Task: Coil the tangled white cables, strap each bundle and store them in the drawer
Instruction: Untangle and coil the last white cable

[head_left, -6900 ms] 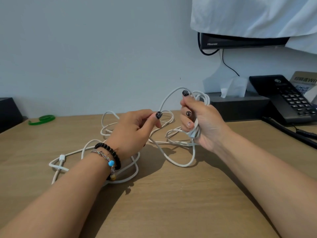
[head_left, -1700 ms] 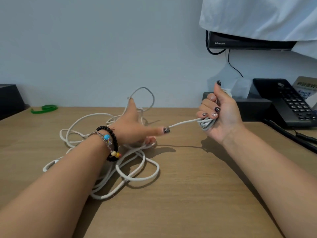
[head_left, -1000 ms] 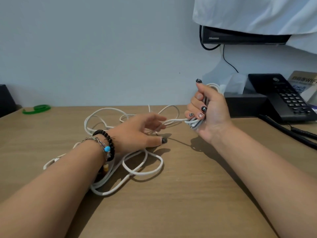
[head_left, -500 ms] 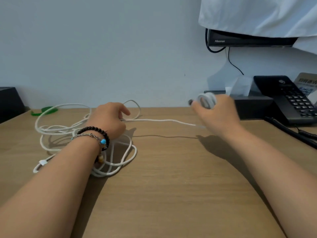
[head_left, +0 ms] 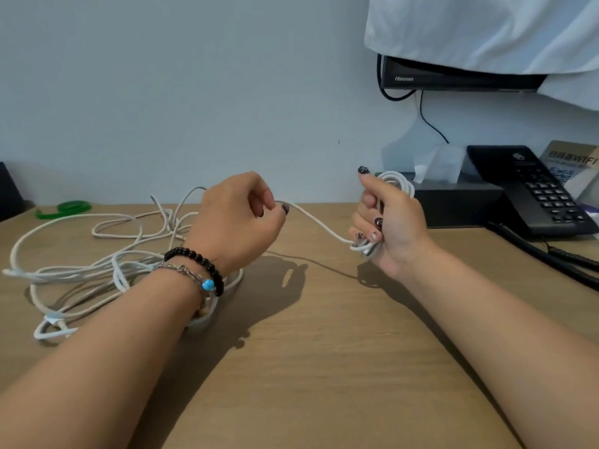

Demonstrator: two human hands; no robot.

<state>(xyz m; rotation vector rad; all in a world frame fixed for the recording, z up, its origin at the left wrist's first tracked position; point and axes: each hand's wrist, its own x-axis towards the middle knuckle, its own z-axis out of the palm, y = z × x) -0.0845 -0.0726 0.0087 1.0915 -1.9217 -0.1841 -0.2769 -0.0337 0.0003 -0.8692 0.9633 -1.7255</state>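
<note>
Pale blue-grey wall [head_left: 162,76] across the upper frame, meeting a wood-grain bench [head_left: 324,367] that fills the lower half. Upper right: white cloth [head_left: 486,27] draped over a dark screen [head_left: 453,77], black cord hanging below. Right edge, against the wall: dark tissue box [head_left: 453,199] with a white tissue standing up, black desk phone [head_left: 534,189] just beside it, a card behind. Left edge of frame: green strap [head_left: 64,209] lying on the bench near the wall, and a dark object only partly visible.

Loose white cables [head_left: 97,264] sprawled in tangled loops at centre left, on the bench. Left hand [head_left: 240,222], with bead bracelets at the wrist, raised above the tangle, grip narrow, pinching one strand. Same strand running rightward and down to the right hand [head_left: 392,222], grip closed round a coiled bundle [head_left: 397,181] held upright off the bench, loops showing above and below the fist.
</note>
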